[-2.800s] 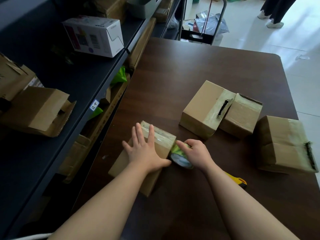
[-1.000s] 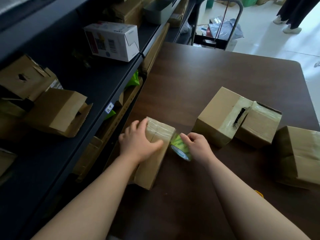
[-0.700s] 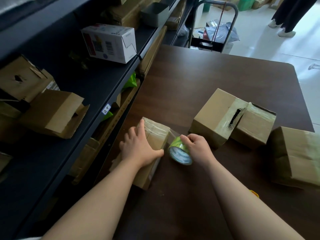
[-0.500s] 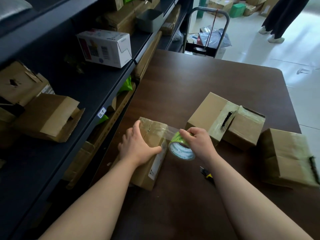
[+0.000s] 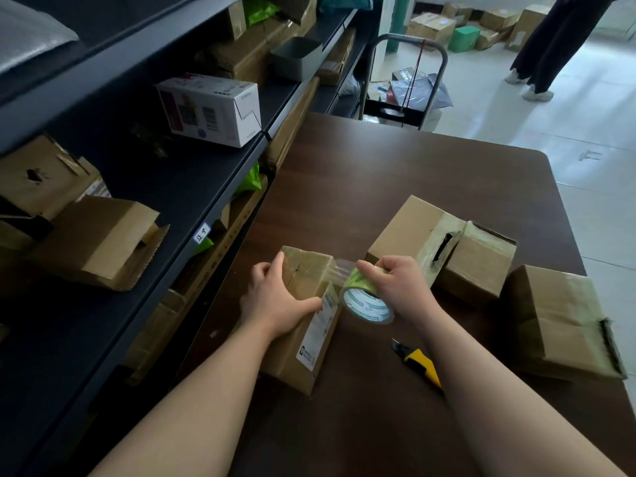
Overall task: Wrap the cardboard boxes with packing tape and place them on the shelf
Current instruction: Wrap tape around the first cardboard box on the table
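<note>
A small cardboard box (image 5: 309,325) lies near the left edge of the dark wooden table (image 5: 395,173), a white label on its right side. My left hand (image 5: 275,297) grips it from the top and left. My right hand (image 5: 395,287) holds a roll of packing tape (image 5: 364,301) with a green core just right of the box. A clear strip runs from the roll to the box top. Three taped cardboard boxes stand to the right: one (image 5: 409,235), a second (image 5: 478,266), a third (image 5: 557,321). The dark shelf (image 5: 165,187) runs along the left.
A yellow utility knife (image 5: 418,363) lies on the table by my right forearm. The shelf carries a white printed box (image 5: 210,110), open cardboard boxes (image 5: 99,242) and a grey bin (image 5: 296,60). A trolley (image 5: 406,87) stands beyond the table; a person's legs (image 5: 547,46) show far right.
The box has been turned over, so its labelled side now faces right. My right hand lifted the roll and drew a strip of tape off the box top. My view tilted upward.
</note>
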Demonstrator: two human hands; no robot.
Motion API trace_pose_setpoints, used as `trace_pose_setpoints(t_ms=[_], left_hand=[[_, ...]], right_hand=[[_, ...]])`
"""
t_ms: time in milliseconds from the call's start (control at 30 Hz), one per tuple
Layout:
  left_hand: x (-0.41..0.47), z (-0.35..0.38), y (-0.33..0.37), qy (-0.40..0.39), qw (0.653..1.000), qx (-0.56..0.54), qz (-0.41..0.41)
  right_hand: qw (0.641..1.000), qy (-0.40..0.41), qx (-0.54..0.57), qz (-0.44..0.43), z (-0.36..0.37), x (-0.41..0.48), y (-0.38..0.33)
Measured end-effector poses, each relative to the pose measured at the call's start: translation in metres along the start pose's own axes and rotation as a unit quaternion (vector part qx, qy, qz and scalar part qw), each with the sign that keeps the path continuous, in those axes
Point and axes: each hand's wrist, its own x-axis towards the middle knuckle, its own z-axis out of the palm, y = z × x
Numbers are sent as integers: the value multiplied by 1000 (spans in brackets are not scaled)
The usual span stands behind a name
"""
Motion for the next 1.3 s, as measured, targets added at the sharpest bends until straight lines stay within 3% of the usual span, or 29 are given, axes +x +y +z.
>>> trace_pose_setpoints(t_ms=[200, 400, 533, 1300], left_hand=[[0, 4, -13, -44, 981, -184, -36], [1, 0, -21, -56, 954, -295, -15], [8, -6, -38, -51, 932, -355, -56], [23, -14, -65, -95, 896, -425, -89]], right_hand=[[998, -18, 50, 30, -19, -15, 0], [993, -40, 99, 45, -18, -29, 6], [998, -17, 9, 58, -23, -30, 23], [994, -40, -28, 99, 41, -3, 60]])
